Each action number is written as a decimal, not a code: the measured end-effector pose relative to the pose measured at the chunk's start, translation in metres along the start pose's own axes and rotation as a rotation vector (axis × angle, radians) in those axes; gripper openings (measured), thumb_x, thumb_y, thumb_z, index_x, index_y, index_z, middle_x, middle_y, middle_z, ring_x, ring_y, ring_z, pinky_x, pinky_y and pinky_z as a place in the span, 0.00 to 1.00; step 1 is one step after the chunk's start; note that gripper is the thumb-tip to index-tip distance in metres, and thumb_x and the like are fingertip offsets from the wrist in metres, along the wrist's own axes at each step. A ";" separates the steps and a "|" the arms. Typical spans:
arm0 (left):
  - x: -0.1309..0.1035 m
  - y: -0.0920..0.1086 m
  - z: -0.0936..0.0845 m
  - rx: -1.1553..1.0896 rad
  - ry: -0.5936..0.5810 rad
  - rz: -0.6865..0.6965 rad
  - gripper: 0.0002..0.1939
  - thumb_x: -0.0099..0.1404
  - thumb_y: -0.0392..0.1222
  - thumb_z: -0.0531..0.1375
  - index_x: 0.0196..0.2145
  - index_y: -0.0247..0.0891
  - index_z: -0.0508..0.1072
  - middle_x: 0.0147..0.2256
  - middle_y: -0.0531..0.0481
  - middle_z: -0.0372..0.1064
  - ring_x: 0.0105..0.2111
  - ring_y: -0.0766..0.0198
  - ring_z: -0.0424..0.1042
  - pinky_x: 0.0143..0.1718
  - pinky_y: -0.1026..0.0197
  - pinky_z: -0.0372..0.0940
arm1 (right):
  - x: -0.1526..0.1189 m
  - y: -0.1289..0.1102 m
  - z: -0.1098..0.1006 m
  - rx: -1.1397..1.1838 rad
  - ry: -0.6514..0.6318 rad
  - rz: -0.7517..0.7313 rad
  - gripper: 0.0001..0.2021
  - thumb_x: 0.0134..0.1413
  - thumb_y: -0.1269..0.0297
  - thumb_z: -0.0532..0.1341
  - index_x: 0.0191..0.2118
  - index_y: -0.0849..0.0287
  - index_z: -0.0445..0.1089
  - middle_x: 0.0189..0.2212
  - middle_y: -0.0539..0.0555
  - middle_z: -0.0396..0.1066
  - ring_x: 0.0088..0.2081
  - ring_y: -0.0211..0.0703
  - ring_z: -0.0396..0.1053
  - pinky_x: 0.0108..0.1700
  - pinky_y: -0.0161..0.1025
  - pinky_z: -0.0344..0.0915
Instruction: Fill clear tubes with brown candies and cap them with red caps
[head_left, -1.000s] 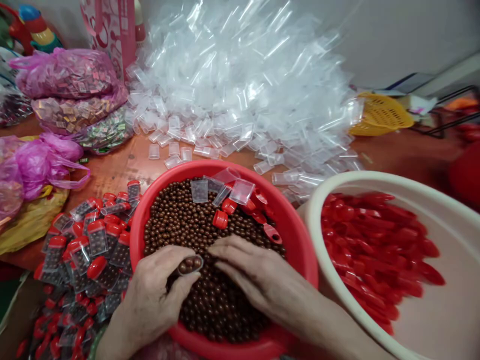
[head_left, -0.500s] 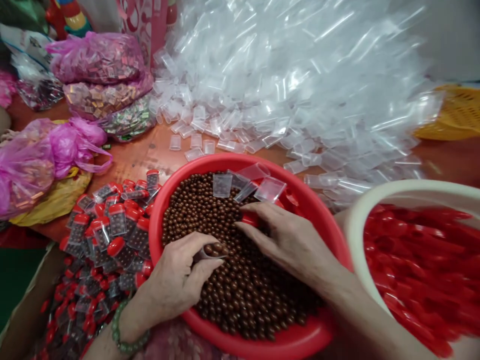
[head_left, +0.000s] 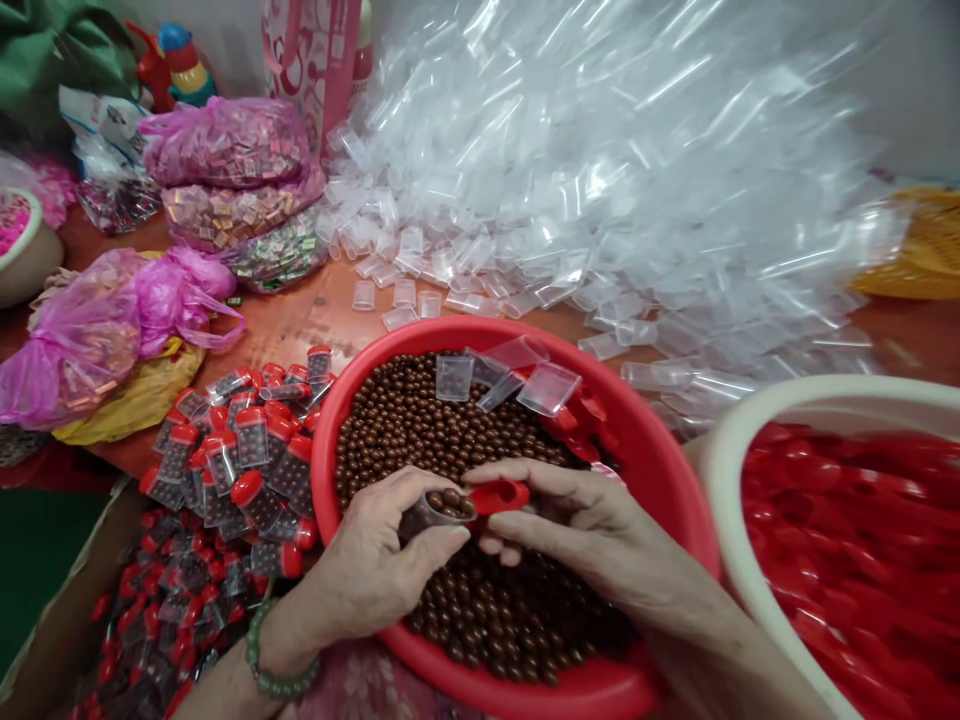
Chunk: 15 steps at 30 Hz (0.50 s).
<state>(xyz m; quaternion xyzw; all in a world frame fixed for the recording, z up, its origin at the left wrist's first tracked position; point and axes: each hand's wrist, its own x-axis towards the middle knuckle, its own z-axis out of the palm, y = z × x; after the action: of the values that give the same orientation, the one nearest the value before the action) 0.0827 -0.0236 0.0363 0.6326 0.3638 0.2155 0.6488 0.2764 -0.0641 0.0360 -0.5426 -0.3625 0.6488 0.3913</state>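
Note:
My left hand point(head_left: 386, 555) is closed around a small clear plastic container point(head_left: 427, 515), whose open mouth shows brown chocolate balls point(head_left: 450, 500) inside. Between the fingertips of my right hand point(head_left: 592, 520) is a red plastic cap point(head_left: 501, 495), close beside the container's mouth. Both hands are over a red basin point(head_left: 324, 470) of loose brown balls point(head_left: 390, 420). A few empty clear containers point(head_left: 549, 388) lie on the balls at the basin's far side, with several red caps point(head_left: 585, 420) near them.
Filled, red-capped containers point(head_left: 251, 437) are heaped left of the basin. A white tub point(head_left: 724, 470) of red caps stands at right. Behind spreads a big pile of clear containers point(head_left: 600, 180). Pink bags point(head_left: 225, 140) sit at the back left, and a yellow basket point(head_left: 919, 250) at the far right.
My right hand has brought the red cap from the basin's far side to the mouth of the filled container. My left hand still holds the container. The view has shifted slightly.

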 end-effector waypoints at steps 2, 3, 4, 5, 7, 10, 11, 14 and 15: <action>0.001 -0.001 0.002 0.010 0.000 0.019 0.06 0.65 0.38 0.60 0.40 0.36 0.74 0.38 0.50 0.71 0.39 0.65 0.68 0.43 0.64 0.61 | 0.001 0.001 0.001 -0.014 0.054 -0.029 0.19 0.46 0.57 0.71 0.44 0.58 0.73 0.24 0.48 0.73 0.22 0.34 0.70 0.24 0.30 0.69; 0.001 -0.002 0.003 -0.001 -0.004 0.015 0.06 0.64 0.37 0.61 0.40 0.36 0.74 0.37 0.50 0.71 0.38 0.65 0.68 0.43 0.64 0.61 | 0.001 0.001 0.001 -0.034 0.090 -0.060 0.18 0.45 0.56 0.72 0.42 0.57 0.73 0.24 0.48 0.73 0.22 0.34 0.69 0.24 0.30 0.68; 0.001 -0.002 0.004 -0.021 -0.005 0.001 0.06 0.64 0.37 0.61 0.39 0.36 0.74 0.36 0.51 0.70 0.37 0.65 0.67 0.43 0.64 0.61 | 0.002 0.002 0.001 -0.062 0.125 -0.097 0.16 0.44 0.56 0.72 0.38 0.57 0.74 0.24 0.48 0.73 0.23 0.34 0.70 0.25 0.30 0.69; 0.002 -0.003 0.005 -0.050 -0.007 -0.021 0.06 0.64 0.37 0.61 0.39 0.36 0.74 0.35 0.51 0.70 0.36 0.66 0.67 0.41 0.64 0.61 | 0.002 0.004 0.001 -0.097 0.152 -0.135 0.14 0.43 0.56 0.72 0.35 0.57 0.74 0.24 0.49 0.73 0.24 0.36 0.70 0.27 0.31 0.69; 0.002 -0.006 0.006 -0.126 -0.016 -0.076 0.07 0.64 0.39 0.60 0.40 0.36 0.74 0.34 0.52 0.69 0.34 0.66 0.67 0.39 0.63 0.62 | 0.003 0.006 0.001 -0.165 0.187 -0.191 0.12 0.45 0.54 0.71 0.31 0.57 0.76 0.25 0.50 0.75 0.28 0.39 0.73 0.31 0.33 0.71; 0.004 -0.008 0.005 -0.220 -0.028 -0.128 0.10 0.64 0.42 0.60 0.42 0.36 0.73 0.34 0.50 0.70 0.34 0.64 0.69 0.39 0.62 0.63 | 0.002 0.009 0.003 -0.235 0.229 -0.266 0.09 0.51 0.55 0.68 0.34 0.55 0.78 0.30 0.51 0.78 0.32 0.41 0.75 0.37 0.34 0.73; 0.004 -0.008 0.005 -0.232 -0.026 -0.130 0.10 0.64 0.42 0.60 0.42 0.35 0.73 0.34 0.50 0.70 0.35 0.63 0.70 0.39 0.61 0.63 | 0.001 0.010 0.003 -0.260 0.238 -0.298 0.08 0.52 0.56 0.67 0.35 0.54 0.78 0.32 0.51 0.78 0.34 0.42 0.76 0.38 0.34 0.73; 0.006 -0.006 0.003 -0.180 0.019 -0.069 0.09 0.63 0.41 0.62 0.40 0.35 0.74 0.35 0.49 0.70 0.36 0.63 0.69 0.40 0.61 0.64 | -0.001 0.012 0.005 -0.357 0.227 -0.382 0.08 0.56 0.59 0.66 0.40 0.52 0.79 0.35 0.51 0.79 0.37 0.42 0.76 0.41 0.34 0.73; 0.007 -0.005 0.003 -0.144 0.045 -0.034 0.08 0.62 0.41 0.63 0.38 0.35 0.75 0.36 0.49 0.70 0.37 0.63 0.69 0.41 0.61 0.64 | -0.001 0.012 0.006 -0.392 0.213 -0.408 0.08 0.57 0.60 0.65 0.41 0.52 0.78 0.36 0.52 0.78 0.37 0.42 0.76 0.41 0.34 0.73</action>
<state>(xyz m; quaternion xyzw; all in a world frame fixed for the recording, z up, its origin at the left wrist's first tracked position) 0.0888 -0.0212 0.0295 0.5731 0.3725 0.2444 0.6878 0.2696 -0.0709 0.0265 -0.5886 -0.5394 0.4140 0.4372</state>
